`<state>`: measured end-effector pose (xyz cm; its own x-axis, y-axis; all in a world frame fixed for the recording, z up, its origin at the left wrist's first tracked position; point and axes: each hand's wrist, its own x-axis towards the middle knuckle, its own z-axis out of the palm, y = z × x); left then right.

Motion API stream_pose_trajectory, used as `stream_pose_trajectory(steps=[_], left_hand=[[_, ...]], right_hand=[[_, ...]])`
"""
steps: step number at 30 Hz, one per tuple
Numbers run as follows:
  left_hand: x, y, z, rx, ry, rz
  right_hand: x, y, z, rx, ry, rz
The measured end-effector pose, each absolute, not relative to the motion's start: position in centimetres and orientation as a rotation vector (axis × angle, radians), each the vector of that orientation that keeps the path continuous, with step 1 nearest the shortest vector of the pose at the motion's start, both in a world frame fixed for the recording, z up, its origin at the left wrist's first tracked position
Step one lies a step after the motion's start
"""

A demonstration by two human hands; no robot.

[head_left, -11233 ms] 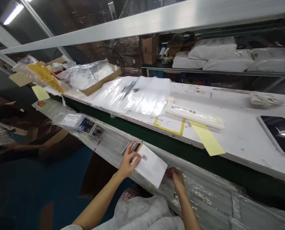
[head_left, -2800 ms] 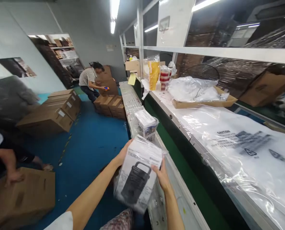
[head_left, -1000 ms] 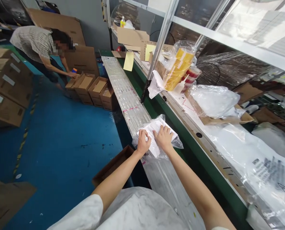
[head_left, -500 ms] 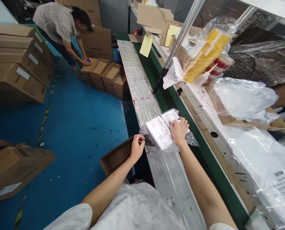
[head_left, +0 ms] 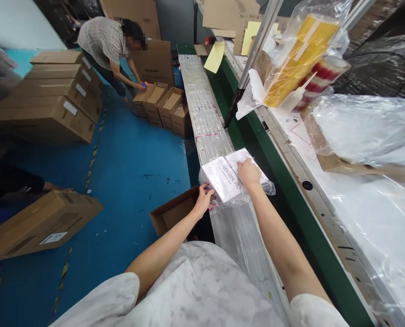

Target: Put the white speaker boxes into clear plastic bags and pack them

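Observation:
Two white printed boxes in clear plastic bags lie side by side on the narrow plastic-covered ledge point(head_left: 207, 109). My left hand point(head_left: 204, 200) is at the lower left edge of the left box point(head_left: 221, 179), with fingers apart against its bag. On top of the right box point(head_left: 257, 168) rests my right hand point(head_left: 249, 175), its fingers curled; whether they pinch the plastic is too small to tell. Below my left hand, an open brown carton point(head_left: 175, 213) stands beside the ledge.
A green conveyor belt point(head_left: 277, 181) runs right of the ledge. A metal post point(head_left: 246, 72) rises beside it. On the right bench are a yellow roll point(head_left: 301, 59) and plastic bags point(head_left: 362, 127). Another person point(head_left: 102, 45) bends over small cartons; someone at left holds a large carton point(head_left: 48, 222).
The view has shifted, moving the surroundings rightward. My left hand has opened and reached the left box's edge; my right hand's fingers have curled more. The large carton at left shows more fully.

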<state>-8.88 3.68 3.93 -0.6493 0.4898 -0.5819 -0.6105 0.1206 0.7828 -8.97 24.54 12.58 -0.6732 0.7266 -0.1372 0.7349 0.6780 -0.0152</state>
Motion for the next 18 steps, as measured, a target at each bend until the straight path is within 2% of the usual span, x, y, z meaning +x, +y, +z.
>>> stream_pose_trajectory(steps=[11, 18], left_hand=[[-8.2, 3.8, 3.8, -0.22, 1.515, 1.628], [-7.7, -1.2, 1.5, -0.401, 1.334, 1.622]], right_hand=[[-7.5, 25.3, 12.7, 0.476, 2.804, 0.014], [-9.9, 23.3, 13.1, 0.108, 2.831, -0.054]])
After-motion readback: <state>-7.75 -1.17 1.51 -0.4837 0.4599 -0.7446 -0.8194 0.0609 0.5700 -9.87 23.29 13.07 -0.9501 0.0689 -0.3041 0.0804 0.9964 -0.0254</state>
